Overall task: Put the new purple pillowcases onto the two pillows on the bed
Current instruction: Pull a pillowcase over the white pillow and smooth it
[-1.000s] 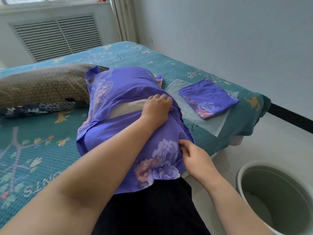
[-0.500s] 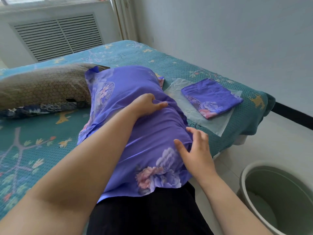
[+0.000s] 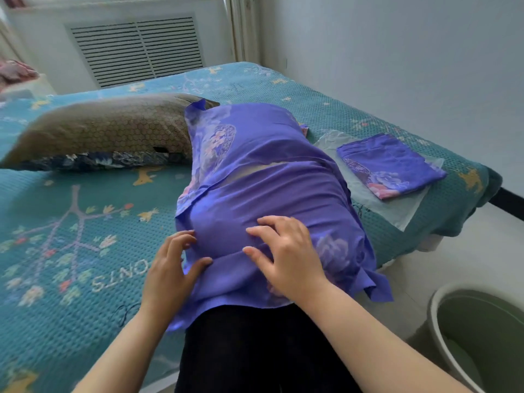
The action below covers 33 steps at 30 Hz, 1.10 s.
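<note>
Two pillows on the bed [image 3: 85, 279]: one brown honeycomb-patterned pillow [image 3: 107, 131] uncovered at the far left, one inside a purple pillowcase [image 3: 263, 194] at the near edge, a pale strip showing through the flap overlap. A second purple pillowcase [image 3: 390, 165], folded, lies on a clear plastic sheet [image 3: 397, 211] near the right corner. Left hand [image 3: 170, 270] rests on the covered pillow's left side, fingers spread, grasping nothing. Right hand [image 3: 286, 256] presses flat on top, fingers straight. One pale bucket [image 3: 442, 321] stands on the floor, right.
</note>
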{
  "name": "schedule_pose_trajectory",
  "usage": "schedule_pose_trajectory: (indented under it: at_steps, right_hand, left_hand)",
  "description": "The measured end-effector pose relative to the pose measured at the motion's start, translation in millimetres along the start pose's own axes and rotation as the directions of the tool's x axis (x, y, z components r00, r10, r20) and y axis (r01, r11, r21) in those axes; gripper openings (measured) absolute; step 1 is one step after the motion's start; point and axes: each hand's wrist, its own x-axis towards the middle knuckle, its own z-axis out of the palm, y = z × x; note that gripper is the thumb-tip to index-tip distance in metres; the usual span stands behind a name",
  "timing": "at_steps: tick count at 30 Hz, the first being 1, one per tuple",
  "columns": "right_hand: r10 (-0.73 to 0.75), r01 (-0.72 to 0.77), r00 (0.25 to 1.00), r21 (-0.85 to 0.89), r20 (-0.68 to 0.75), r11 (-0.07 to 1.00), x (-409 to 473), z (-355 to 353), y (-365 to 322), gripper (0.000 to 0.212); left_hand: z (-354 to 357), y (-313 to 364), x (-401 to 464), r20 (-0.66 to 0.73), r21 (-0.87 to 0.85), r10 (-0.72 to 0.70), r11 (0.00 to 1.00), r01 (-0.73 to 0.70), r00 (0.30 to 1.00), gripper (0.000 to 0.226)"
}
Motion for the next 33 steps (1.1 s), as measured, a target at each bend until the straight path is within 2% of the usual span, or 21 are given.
schedule_pose_trajectory:
  at_steps: [3,6,8,12,15,17,20,22,25,27,29,31,33]
  right_hand:
    - [-0.106,0.132,0.982,-0.163,0.156,0.978,-3,26,-23,0.058]
    - [-0.111,0.202,0.950,-0.303,0.293,0.931,-4,41,-28,0.072]
    - [-0.092,0.201,0.944,-0.334,0.316,0.921,-3,42,-28,0.068]
    - [-0.049,0.107,0.981,-0.313,0.186,0.944,0,40,-29,0.029]
    - [0.034,-0.004,0.991,-0.234,0.127,0.972,4,37,-39,0.036]
    - [0.055,-0.008,0.986,-0.289,0.155,0.957,3,38,-43,0.037]
    - [0.104,0.042,0.950,-0.449,0.295,0.893,0,44,-47,0.043]
    - [0.133,0.030,0.943,-0.476,0.305,0.879,0,46,-50,0.033]
    - [0.139,-0.022,0.957,-0.415,0.254,0.910,5,44,-53,0.022]
    - [0.089,-0.039,0.979,-0.260,0.184,0.965,7,38,-55,0.013]
    - [0.100,-0.079,0.985,-0.147,0.139,0.986,14,24,-64,0.009]
    - [0.119,-0.091,0.980,-0.174,0.160,0.981,21,15,-70,0.011]
    - [0.143,-0.110,0.973,-0.180,0.182,0.978,24,9,-71,0.019]
  left_hand:
    - [1,-7,-5,0.071,0.047,0.023,0.999,-0.027,0.997,0.055]
    - [7,-8,6,0.072,0.026,-0.095,0.995,0.093,0.993,0.040]
    - [11,-10,12,0.091,-0.005,-0.155,0.988,0.157,0.984,0.027]
    - [16,-7,14,0.057,-0.011,-0.095,0.995,0.096,0.994,0.010]
    - [10,-4,14,-0.015,-0.026,-0.032,0.999,0.032,0.999,0.011]
    - [6,-5,17,-0.046,0.003,-0.024,1.000,0.024,0.999,0.010]
    - [5,-10,18,0.059,0.092,-0.025,0.996,0.019,0.998,0.032]
    - [7,-11,15,0.141,0.140,-0.053,0.990,0.033,0.989,0.049]
    - [8,-10,9,0.118,0.143,-0.047,0.989,0.030,0.992,0.050]
    - [7,-7,8,0.051,0.128,-0.005,0.992,-0.001,0.999,0.040]
    - [6,-6,10,-0.043,0.109,0.038,0.993,-0.034,0.998,0.026]
    - [2,-2,14,-0.121,0.044,0.076,0.997,-0.071,0.990,0.011]
    - [-4,5,21,-0.126,-0.096,0.097,0.989,-0.109,0.987,0.008]
